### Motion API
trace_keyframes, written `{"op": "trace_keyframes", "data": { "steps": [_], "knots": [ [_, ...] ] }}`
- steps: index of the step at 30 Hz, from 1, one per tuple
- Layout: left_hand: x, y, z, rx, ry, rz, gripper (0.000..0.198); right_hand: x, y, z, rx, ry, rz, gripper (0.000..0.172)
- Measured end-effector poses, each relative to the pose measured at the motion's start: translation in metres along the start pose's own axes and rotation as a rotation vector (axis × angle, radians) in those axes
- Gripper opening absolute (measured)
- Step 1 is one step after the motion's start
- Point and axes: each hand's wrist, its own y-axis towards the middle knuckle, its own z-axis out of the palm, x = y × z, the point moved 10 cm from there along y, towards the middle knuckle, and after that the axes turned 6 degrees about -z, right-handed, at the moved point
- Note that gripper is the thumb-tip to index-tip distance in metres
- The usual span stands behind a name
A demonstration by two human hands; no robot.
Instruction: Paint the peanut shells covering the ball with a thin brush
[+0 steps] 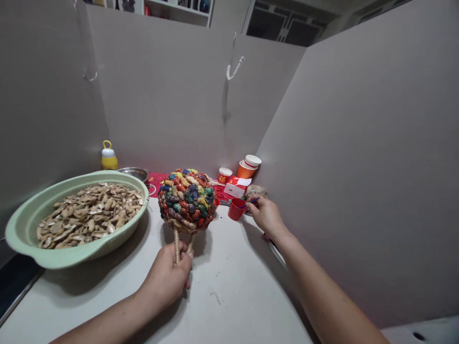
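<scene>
My left hand (171,274) is closed round a rope-wrapped stem (177,246) and holds up a ball covered with painted shells (187,199) in red, blue, yellow and green. My right hand (266,215) is closed in a pinch on a thin blue-tipped brush (253,201), whose tip reaches toward a small red cup (236,209) standing on the white table (233,291) beside the ball.
A pale green basket (21,229) full of plain shells sits at the left. Behind it are a yellow bottle (109,156) and a metal bowl (134,173). Paper cups (248,166), a red-white box (237,186) and a twine ball (256,191) stand at the back. Grey partition walls enclose the table.
</scene>
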Motion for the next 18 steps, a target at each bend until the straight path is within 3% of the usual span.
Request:
{"op": "trace_keyframes", "data": {
  "steps": [6,18],
  "knots": [
    [-0.001,-0.002,0.001,0.017,-0.001,-0.024,0.028,-0.008,-0.003,-0.001,-0.049,0.136,0.0,0.038],
    [0.0,-0.003,0.0,0.025,0.006,-0.013,0.027,-0.006,-0.04,-0.046,-0.339,0.255,0.041,0.032]
  ]
}}
